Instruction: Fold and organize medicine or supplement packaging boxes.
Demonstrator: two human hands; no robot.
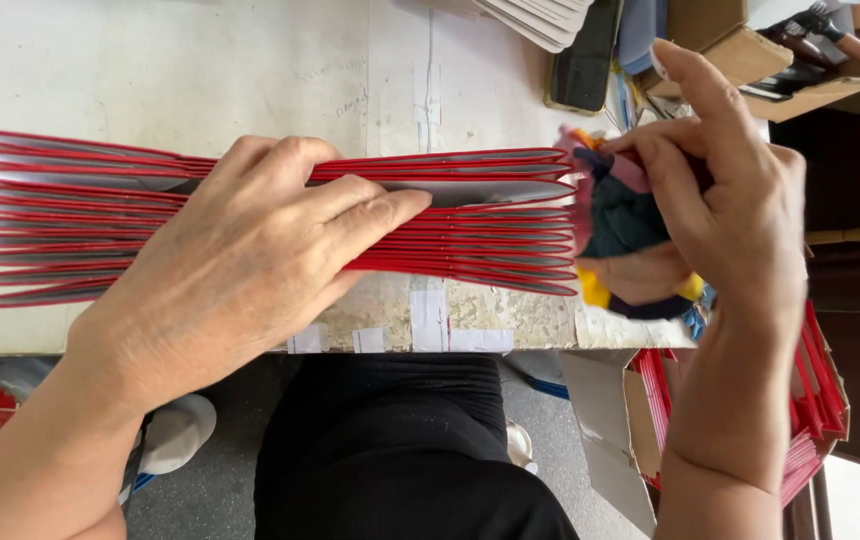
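Note:
A fanned row of red-edged folded cards (480,230) stands on edge across a worn white table (200,70). My left hand (250,260) lies flat on the middle of the row, fingers pointing right, pressing the cards together. My right hand (730,210) is at the row's right end, closed around a bundled cloth (622,222) of dark teal, yellow and pink patches. The cloth touches the ends of the cards.
A dark phone (582,60) and a fan of pale cards (540,18) lie at the table's far edge. An open cardboard box (750,60) holds tools at top right. More red cards (820,390) sit in a box below the table on the right.

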